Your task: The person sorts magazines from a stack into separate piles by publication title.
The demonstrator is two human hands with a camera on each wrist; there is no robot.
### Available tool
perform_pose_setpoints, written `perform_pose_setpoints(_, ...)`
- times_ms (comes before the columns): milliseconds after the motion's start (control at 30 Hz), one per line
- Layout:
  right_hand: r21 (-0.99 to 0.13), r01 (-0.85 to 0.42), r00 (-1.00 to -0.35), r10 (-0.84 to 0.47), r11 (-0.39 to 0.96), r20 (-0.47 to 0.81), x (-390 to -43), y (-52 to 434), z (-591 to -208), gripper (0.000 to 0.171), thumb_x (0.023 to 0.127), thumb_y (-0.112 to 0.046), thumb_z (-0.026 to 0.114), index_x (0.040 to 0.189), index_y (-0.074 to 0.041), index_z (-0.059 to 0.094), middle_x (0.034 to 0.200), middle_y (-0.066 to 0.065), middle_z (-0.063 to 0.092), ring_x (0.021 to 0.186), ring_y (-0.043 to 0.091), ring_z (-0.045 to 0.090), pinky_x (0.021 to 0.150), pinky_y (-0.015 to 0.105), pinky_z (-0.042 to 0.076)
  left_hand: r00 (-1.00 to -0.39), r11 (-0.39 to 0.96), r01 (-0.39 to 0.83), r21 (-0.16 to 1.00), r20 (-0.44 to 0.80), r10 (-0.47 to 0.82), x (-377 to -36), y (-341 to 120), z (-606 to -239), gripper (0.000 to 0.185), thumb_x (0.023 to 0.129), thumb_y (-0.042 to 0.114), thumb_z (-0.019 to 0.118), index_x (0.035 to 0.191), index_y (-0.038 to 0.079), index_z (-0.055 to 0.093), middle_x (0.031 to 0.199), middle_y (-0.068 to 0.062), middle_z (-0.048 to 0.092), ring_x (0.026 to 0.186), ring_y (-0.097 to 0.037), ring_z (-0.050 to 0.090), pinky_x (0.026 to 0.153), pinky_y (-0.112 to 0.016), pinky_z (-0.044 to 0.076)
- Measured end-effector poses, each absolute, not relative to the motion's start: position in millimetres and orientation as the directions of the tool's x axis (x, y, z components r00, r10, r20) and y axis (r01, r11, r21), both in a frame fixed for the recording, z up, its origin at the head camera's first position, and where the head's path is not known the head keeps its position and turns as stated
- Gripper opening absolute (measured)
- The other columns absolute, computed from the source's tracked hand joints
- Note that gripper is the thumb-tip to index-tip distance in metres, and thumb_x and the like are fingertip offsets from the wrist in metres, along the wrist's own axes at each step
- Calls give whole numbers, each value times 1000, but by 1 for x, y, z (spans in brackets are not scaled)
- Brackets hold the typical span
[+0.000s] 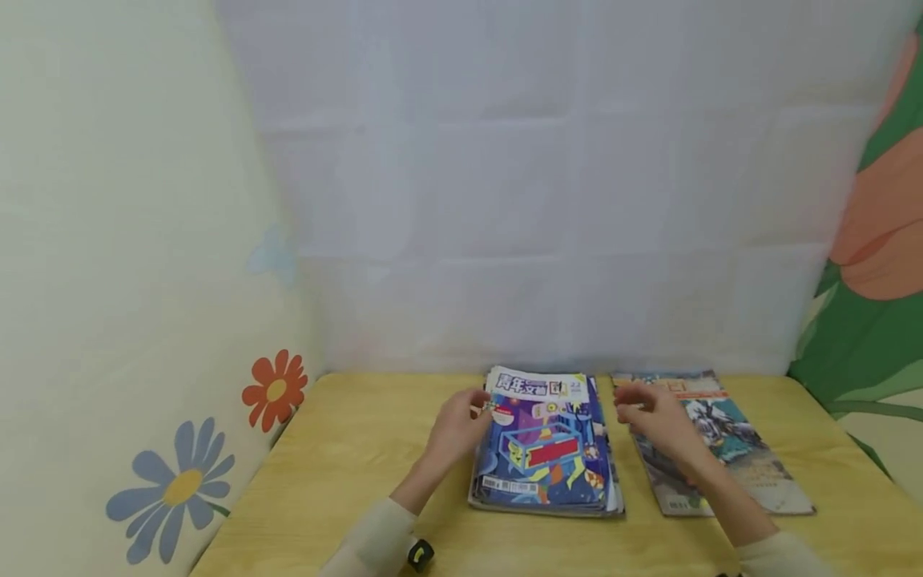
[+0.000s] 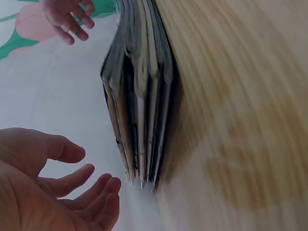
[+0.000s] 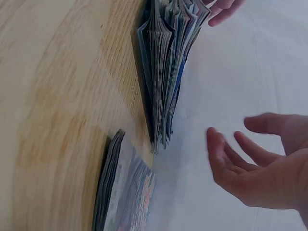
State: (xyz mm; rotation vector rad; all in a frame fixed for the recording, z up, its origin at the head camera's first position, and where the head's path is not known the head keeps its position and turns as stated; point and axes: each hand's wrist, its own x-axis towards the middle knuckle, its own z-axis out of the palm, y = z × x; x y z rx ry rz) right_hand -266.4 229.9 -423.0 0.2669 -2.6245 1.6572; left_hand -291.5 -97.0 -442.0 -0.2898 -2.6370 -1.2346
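Observation:
A stack of several magazines (image 1: 544,449) lies on the wooden table, topped by one with a blue and purple cover. My left hand (image 1: 459,421) is raised by the stack's left edge, fingers loosely bent and holding nothing. In the left wrist view the spines of the stack (image 2: 139,86) show beside that hand (image 2: 62,183), with a gap between. My right hand (image 1: 659,421) hovers over a second, thinner pile of magazines (image 1: 735,441) to the right, its fingers relaxed. The right wrist view shows this hand (image 3: 260,163) apart from both the stack's page edges (image 3: 163,72) and the thinner pile (image 3: 127,187).
The yellowish wooden table (image 1: 346,465) ends at a white cloth backdrop (image 1: 548,200). Flower-patterned walls stand on both sides. A small black object (image 1: 421,554) shows beside the left sleeve near the front.

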Motion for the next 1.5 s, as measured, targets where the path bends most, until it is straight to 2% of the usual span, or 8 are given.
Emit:
perform_pose_setpoints(167,-863,-141,-979,-200,484,48,-269,213,-436,40,97,-12,67,132,6,59,118,18,65,95,27,66,78,45,58,-975,702,196,685,210,68,-291,-113,-450,38,87,9,72,119,-10,64,96,-16,67,85,-29,64,72,-44,56)
perform_pose_setpoints(333,-816,-129,-980,-196,563,20,-271,203,-442,38,94,-10,71,127,7,63,108,15,67,86,23,66,71,43,58,-983,707,181,684,137,119,-292,-119,-455,43,87,8,71,120,-18,60,86,-13,68,75,-23,64,64,-35,56)
perform_pose_setpoints(667,-717,-155,-978,-207,679,15,-275,196,-442,40,85,-9,78,117,12,66,86,7,67,78,20,64,67,38,56,-972,696,219,684,94,214,-298,-112,-451,36,91,1,66,123,-15,62,82,-8,62,66,-16,56,53,-29,48)
perform_pose_setpoints(833,-746,-166,-977,-210,645,36,-275,195,-448,43,84,-6,77,117,17,64,82,6,66,72,19,62,63,36,54,-968,696,231,680,86,237,-299,-111,-451,32,92,3,67,119,-14,65,84,-9,63,69,-17,56,55,-29,49)
perform_pose_setpoints(1000,-775,-129,-985,-174,618,25,-274,192,-449,46,84,-5,77,121,18,61,86,8,65,75,19,62,66,37,55,-972,696,213,686,75,223,-299,-111,-450,30,91,2,69,118,-13,67,87,-10,64,73,-19,58,58,-31,51)
perform_pose_setpoints(1267,-810,-77,-990,-140,582,-6,-276,191,-451,49,86,-5,76,124,20,58,88,8,66,77,20,65,69,38,57,-974,697,213,685,89,211,-301,-108,-449,28,90,0,69,117,-9,70,87,-8,64,73,-18,57,56,-28,49)
perform_pose_setpoints(1367,-860,-7,-993,-104,510,-53,-279,193,-452,51,86,-4,76,127,19,57,96,13,68,83,24,68,74,41,58,-978,674,193,713,81,194,-302,-106,-449,30,90,1,69,117,-10,70,87,-8,64,72,-18,58,56,-29,49)
perform_pose_setpoints(1500,-928,84,-990,-72,362,-118,-283,195,-456,50,88,-2,74,129,19,55,108,21,68,91,29,70,80,42,59,-992,568,89,818,21,125,-303,-104,-452,32,89,4,68,119,-9,68,91,-9,63,76,-19,59,61,-31,52)
